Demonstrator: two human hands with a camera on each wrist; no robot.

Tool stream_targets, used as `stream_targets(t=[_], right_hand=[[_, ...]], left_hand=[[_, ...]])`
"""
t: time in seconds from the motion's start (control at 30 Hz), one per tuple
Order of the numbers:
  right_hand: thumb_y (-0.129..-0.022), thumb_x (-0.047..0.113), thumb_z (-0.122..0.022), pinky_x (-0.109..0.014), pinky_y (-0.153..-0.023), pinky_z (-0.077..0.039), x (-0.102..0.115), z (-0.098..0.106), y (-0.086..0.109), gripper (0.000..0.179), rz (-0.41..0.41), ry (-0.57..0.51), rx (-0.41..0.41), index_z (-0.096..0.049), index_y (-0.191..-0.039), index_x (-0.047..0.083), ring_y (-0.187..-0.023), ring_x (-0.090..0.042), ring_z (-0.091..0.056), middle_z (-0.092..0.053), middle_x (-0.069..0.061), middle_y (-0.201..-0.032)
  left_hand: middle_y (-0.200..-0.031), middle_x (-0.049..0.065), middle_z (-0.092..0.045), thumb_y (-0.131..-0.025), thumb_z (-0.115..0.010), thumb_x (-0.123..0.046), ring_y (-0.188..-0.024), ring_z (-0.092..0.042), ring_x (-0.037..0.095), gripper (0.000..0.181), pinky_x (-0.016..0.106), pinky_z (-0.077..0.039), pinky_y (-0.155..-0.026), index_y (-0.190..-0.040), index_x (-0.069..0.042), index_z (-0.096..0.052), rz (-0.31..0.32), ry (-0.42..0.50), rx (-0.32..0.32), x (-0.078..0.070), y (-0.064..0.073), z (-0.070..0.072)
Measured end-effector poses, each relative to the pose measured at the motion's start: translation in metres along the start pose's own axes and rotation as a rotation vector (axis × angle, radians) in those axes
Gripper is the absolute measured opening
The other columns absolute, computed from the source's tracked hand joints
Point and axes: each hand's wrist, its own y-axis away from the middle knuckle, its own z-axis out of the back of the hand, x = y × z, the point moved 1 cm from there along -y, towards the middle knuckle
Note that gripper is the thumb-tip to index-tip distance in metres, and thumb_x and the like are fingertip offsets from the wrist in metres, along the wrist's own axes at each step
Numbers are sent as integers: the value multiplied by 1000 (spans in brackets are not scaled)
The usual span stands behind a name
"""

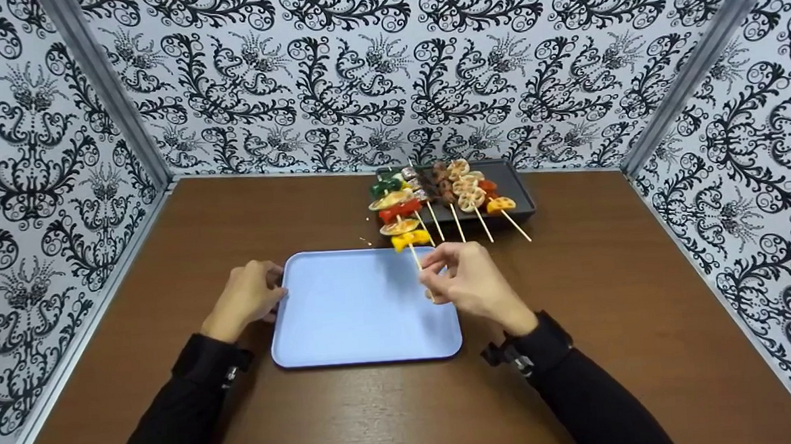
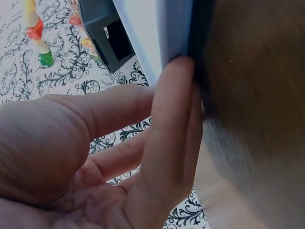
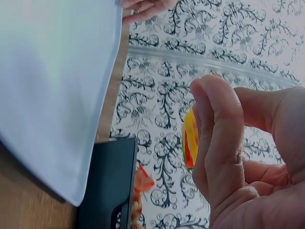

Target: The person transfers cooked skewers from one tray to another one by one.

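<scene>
My right hand pinches the bare lower stick of a vegetable skewer between thumb and fingers. The skewer leans away from me over the far rim of a light-blue rectangular tray, carrying yellow, red and green pieces with browned slices between. In the right wrist view its yellow piece peeks out behind my fingers. At the tray's left side my left hand grips the edge. The left wrist view has the thumb and a forefinger meeting at the tray's rim.
Behind the blue tray, a dark rectangular plate holds several other skewers, among them lotus-root slices and brown meat chunks. Their sticks jut over its near edge. Small crumbs lie on the brown table. Patterned walls enclose it.
</scene>
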Motion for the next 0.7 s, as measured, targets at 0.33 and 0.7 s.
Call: stream_targets(t=[0.33,0.7], right_hand=[[-103,6,-81,-22,-59,-66,-1,-32,-4,19,37,59,80,-80,-116,-7,-65,-11,-77,-83,-13,-95],[-102,6,-84,-20,-57,-65,-2,-64,-8,7,28,164,159,-81,-106,1,-62,-4,-74,-81,-5,-89]], left_hand=[[-125,37,-77,-106,-72,2,-95,-85,40,45,39,-76,-68,-148,16,-67,-12,34,2,3,-1,-1],[-133,39,-75,-109,-71,1,-99,-84,39,47,39,-77,-71,-153,16,-64,20,-3,26,1,-3,-1]])
